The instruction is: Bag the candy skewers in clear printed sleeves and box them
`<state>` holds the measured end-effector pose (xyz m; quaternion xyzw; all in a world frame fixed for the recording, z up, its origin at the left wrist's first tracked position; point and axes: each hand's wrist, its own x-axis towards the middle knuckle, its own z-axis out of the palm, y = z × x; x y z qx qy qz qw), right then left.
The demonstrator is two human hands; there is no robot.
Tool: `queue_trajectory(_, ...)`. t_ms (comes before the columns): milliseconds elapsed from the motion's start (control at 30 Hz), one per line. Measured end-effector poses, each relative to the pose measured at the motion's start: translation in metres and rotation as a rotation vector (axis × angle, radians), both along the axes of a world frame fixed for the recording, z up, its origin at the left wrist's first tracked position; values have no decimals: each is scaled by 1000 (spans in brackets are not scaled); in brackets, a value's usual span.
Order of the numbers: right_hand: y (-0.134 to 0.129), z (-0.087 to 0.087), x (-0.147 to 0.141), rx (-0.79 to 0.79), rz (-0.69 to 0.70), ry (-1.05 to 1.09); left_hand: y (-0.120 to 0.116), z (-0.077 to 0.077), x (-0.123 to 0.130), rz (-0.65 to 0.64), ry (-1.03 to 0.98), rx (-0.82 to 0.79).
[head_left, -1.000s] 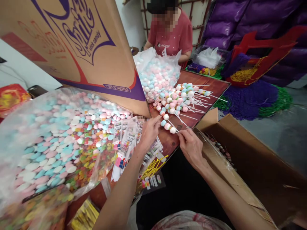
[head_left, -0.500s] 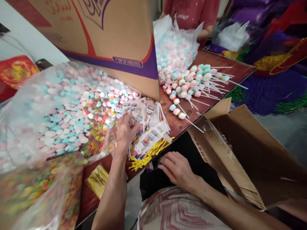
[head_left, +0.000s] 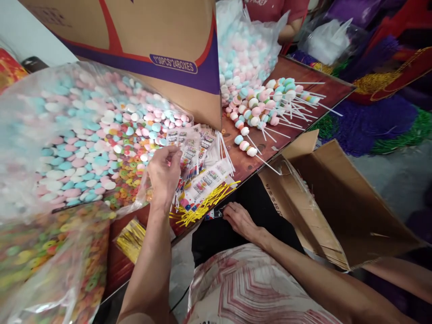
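Observation:
My left hand (head_left: 164, 173) is over the table with its fingers curled together, beside the pile of printed clear wrapper bags (head_left: 191, 150). Whatever may be between its fingertips is hidden. Low over my lap, my right hand (head_left: 240, 220) has its fingers closed at the end of a small printed wrapper bag (head_left: 214, 213). Yellow twist ties (head_left: 202, 204) lie along the table edge in front of the bags. White sticks (head_left: 223, 150) lie beside the pile. To the left, a large clear bag spills pastel candies (head_left: 77, 166) and ring gummies (head_left: 130, 180).
Candy skewers (head_left: 261, 110) lie heaped on the table's right side, sticks over the edge. A tall carton (head_left: 141, 40) stands behind the bags. An open cardboard box (head_left: 347, 202) sits at lower right. Across the table is a person in a red shirt (head_left: 266, 9).
My left hand has pulled back left from the wrapper bags, and its fingers have curled in. My right hand stays over my lap, its wrapper bag now more visible. The view has shifted slightly.

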<state>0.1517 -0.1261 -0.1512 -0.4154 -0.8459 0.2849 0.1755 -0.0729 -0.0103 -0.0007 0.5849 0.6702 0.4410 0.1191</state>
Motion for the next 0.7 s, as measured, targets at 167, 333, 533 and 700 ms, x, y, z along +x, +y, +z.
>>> queue_trajectory(167,1,5,18,-13,-36,25,-20,11,28,-252,-274,-132)
queue_trajectory(333,3,10,37,-64,-79,68,-34,9,54,-457,-369,-355)
queue_trajectory(533,0,69,54,-69,5,65,-41,20,69,-644,-248,-440)
queue_trajectory(700,12,137,90,294,68,-36,-36,21,84,-671,-227,-370)
